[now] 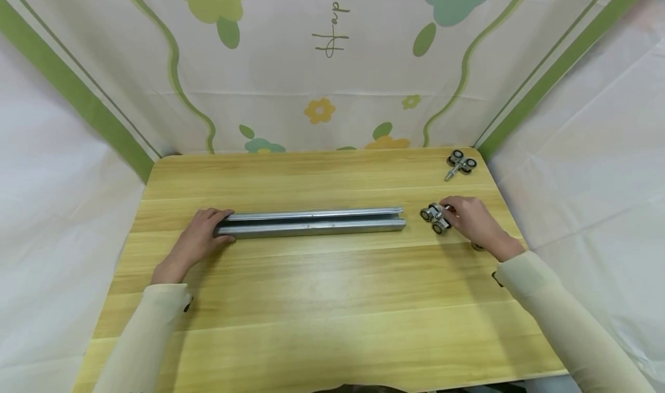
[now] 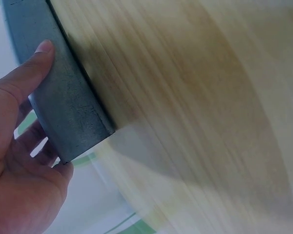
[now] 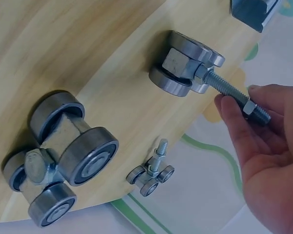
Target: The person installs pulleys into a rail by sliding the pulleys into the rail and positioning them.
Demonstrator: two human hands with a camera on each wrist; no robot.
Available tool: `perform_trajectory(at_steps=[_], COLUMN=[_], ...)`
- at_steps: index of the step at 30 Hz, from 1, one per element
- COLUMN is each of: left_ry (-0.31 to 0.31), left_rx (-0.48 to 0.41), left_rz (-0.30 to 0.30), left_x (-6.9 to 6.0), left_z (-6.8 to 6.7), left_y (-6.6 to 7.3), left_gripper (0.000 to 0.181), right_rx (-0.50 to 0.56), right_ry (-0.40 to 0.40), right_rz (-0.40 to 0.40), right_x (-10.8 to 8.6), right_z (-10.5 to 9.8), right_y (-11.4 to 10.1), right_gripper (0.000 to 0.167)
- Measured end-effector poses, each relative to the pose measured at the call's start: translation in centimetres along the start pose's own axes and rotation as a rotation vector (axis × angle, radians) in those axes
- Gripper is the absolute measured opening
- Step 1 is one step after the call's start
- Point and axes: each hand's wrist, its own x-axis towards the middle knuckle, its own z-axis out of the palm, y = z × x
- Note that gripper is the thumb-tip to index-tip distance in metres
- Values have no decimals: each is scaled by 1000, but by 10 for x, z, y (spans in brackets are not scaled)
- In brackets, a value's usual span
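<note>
A grey metal C-channel rail [image 1: 312,229] lies on the wooden table, its slot facing up. My left hand [image 1: 193,242] grips its left end, the thumb [image 2: 39,61] pressed on one side wall. Just off the rail's right end, my right hand [image 1: 474,223] pinches the threaded bolt [image 3: 227,87] of a four-wheeled roller trolley [image 3: 183,63]. The bolt slants up from the trolley, and a nut sits near the fingertips. In the head view, this trolley's wheels [image 1: 433,217] point toward the rail's opening.
A second roller trolley [image 1: 460,163] lies at the table's far right corner. Another trolley [image 3: 63,151] is near my right wrist, mostly hidden under it in the head view. White fabric with printed flowers [image 1: 319,110] stands along the back edge and both sides.
</note>
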Motion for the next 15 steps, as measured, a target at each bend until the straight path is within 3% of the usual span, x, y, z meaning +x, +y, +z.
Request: perform_trajectory(at_steps=[8,15], left_ry=[20,25], left_rx=[-5,-14], left_rz=[10,5], left_x=[-1,-1], left_z=[2,1], left_y=[-2,1], left_gripper=[64,64], right_rx=[-51,-62], right_ry=[-78,-100], right_rz=[141,198], right_x=[9,12], right_z=[-1,-2], right_y=[-6,-7], right_gripper=[26,20])
